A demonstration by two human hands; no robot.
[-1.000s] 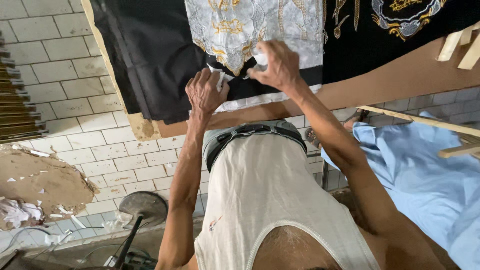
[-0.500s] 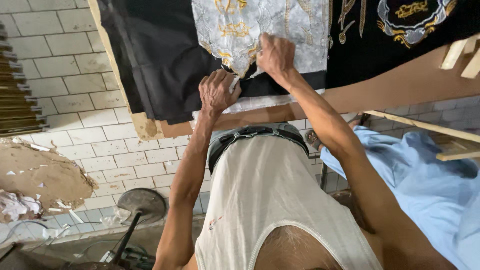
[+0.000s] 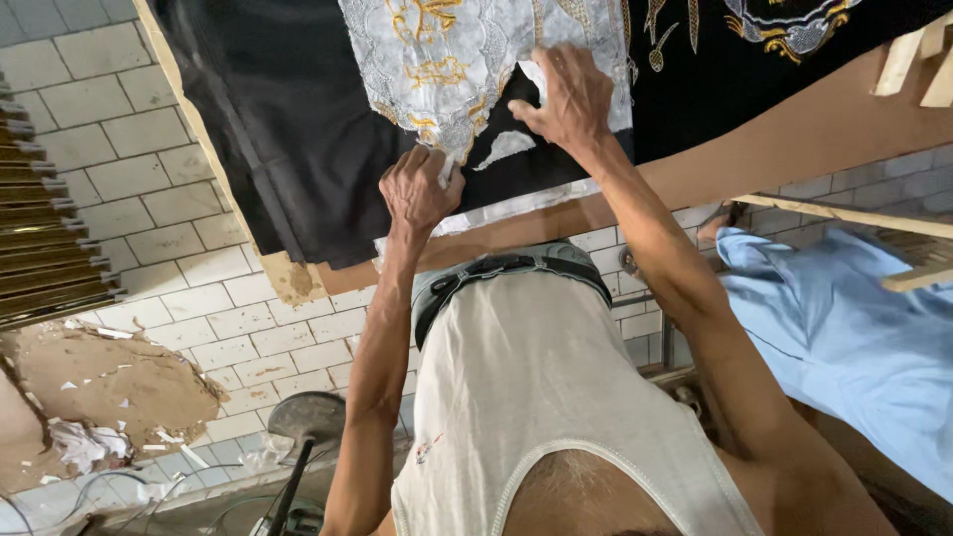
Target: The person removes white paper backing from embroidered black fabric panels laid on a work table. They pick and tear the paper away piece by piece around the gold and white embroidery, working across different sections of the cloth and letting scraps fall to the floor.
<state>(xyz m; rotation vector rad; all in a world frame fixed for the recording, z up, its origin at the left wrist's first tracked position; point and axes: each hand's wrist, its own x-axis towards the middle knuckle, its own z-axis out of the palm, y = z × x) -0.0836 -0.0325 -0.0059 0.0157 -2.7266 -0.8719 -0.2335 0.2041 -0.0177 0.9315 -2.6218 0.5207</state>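
The left hand [image 3: 419, 191] pinched the lower edge of the white embroidered cloth [image 3: 447, 69]. The right hand [image 3: 568, 97] pressed spread fingers on it, over black fabric [image 3: 288, 129].

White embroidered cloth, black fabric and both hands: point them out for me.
White embroidered cloth [image 3: 437, 69], head view, gold-stitched middle.
Black fabric [image 3: 288, 129], head view, plain left part.
Left hand [image 3: 417, 191], head view, back.
Right hand [image 3: 571, 99], head view, back.

Left hand [image 3: 419, 189] pinches the edge of a white embroidered cloth [image 3: 447, 60] spread over black fabric [image 3: 288, 129] on a table [image 3: 794, 129]; right hand [image 3: 571, 94] presses it, apparently flat.
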